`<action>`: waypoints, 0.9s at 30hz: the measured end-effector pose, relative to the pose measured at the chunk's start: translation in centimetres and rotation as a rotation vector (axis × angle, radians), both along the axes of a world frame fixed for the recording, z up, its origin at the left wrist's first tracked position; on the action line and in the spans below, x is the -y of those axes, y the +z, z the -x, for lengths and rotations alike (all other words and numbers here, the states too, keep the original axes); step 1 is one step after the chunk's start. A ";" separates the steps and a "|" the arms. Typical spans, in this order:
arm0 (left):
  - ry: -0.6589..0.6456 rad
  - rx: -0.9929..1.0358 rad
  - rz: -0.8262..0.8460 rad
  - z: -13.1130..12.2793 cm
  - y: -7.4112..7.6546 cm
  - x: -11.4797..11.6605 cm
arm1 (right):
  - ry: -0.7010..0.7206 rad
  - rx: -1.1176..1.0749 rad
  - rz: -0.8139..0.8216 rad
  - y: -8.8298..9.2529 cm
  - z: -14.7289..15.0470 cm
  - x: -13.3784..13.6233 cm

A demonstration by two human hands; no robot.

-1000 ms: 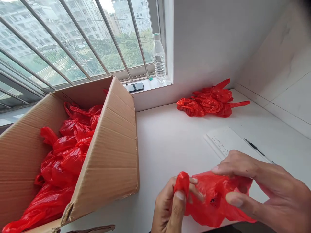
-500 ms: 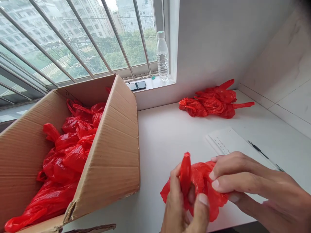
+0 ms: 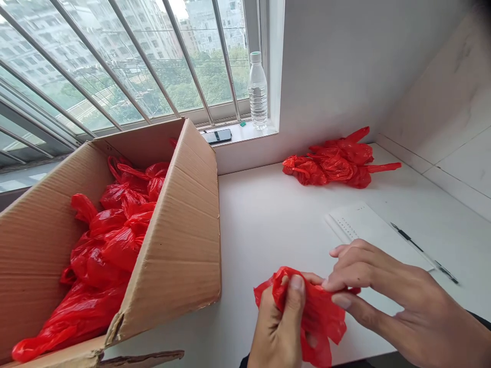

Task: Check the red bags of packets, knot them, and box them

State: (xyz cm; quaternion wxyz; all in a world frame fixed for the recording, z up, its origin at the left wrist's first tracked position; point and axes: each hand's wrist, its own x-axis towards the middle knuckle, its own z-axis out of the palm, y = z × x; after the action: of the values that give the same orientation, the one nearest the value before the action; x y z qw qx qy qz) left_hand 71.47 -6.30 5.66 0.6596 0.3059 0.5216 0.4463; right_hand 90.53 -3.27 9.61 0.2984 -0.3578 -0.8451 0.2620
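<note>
Over the white table (image 3: 261,214) by window bars (image 3: 226,60), left grip (image 3: 281,327) and right grip (image 3: 402,291) pinch red plastic (image 3: 320,313).

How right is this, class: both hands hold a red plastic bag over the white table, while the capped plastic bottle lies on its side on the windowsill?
Not quite: the capped plastic bottle stands upright on the windowsill, as the head view shows. The rest is right: left hand and right hand hold a red plastic bag over the white table.
</note>
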 end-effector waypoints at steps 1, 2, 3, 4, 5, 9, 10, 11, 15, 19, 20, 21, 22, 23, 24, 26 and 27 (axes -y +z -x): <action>-0.043 0.063 0.008 0.3 0.3 -0.6 | 0.014 -0.021 0.040 0.0 0.0 0.2; -0.084 0.110 -0.016 0.5 0.5 -1.1 | 0.035 -0.030 0.082 0.0 0.1 0.4; -0.117 0.143 -0.060 0.8 0.6 -1.5 | 0.062 -0.031 0.121 0.1 0.1 0.5; -0.148 0.174 -0.114 0.9 0.7 -1.9 | 0.083 -0.024 0.160 0.2 0.2 0.5; -0.182 0.206 -0.160 1.1 0.8 -2.1 | 0.089 -0.021 0.191 0.3 0.2 0.4; -0.262 0.265 -0.220 1.0 0.7 -2.1 | 0.018 -0.056 0.217 -0.2 0.2 -1.0; -0.282 0.255 -0.247 0.9 0.6 -2.0 | 0.019 -0.059 0.215 -0.5 0.3 -1.5; -0.302 0.227 -0.298 0.9 0.3 -1.9 | 0.036 -0.055 0.220 -0.9 0.4 -1.9; -0.226 -0.179 -0.680 1.0 -1.5 -1.4 | 0.072 -0.038 0.357 -2.0 0.9 -3.0; -0.009 -0.625 -1.000 0.7 -3.6 -1.3 | 0.112 -0.068 0.561 -2.2 1.2 -3.2; 0.010 -0.671 -1.057 0.7 -4.0 -1.4 | 0.158 -0.065 0.593 -2.2 1.3 -3.2; 0.010 -0.704 -1.104 0.7 -4.2 -1.5 | 0.193 -0.057 0.613 -2.2 1.3 -3.3; -0.003 -0.729 -1.144 0.8 -4.2 -1.6 | 0.209 -0.044 0.623 -2.3 1.3 -3.4; -0.030 -0.751 -1.171 1.0 -4.2 -1.7 | 0.201 -0.032 0.626 -2.4 1.3 -3.5; -0.062 -0.768 -1.184 1.2 -4.1 -1.8 | 0.175 -0.025 0.622 -2.5 1.3 -3.6; -0.132 -0.791 -1.181 1.6 -3.9 -2.0 | 0.097 -0.026 0.588 -2.8 1.1 -3.7; -0.160 -0.793 -1.177 1.8 -3.8 -2.1 | 0.058 -0.029 0.559 -2.9 1.0 -3.6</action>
State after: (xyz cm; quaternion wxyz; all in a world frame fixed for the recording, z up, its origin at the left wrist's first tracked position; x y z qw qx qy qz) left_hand 69.67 -4.21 1.88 0.1765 0.7879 0.3706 0.4591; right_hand 89.51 0.37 6.73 0.1926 -0.3980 -0.7458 0.4983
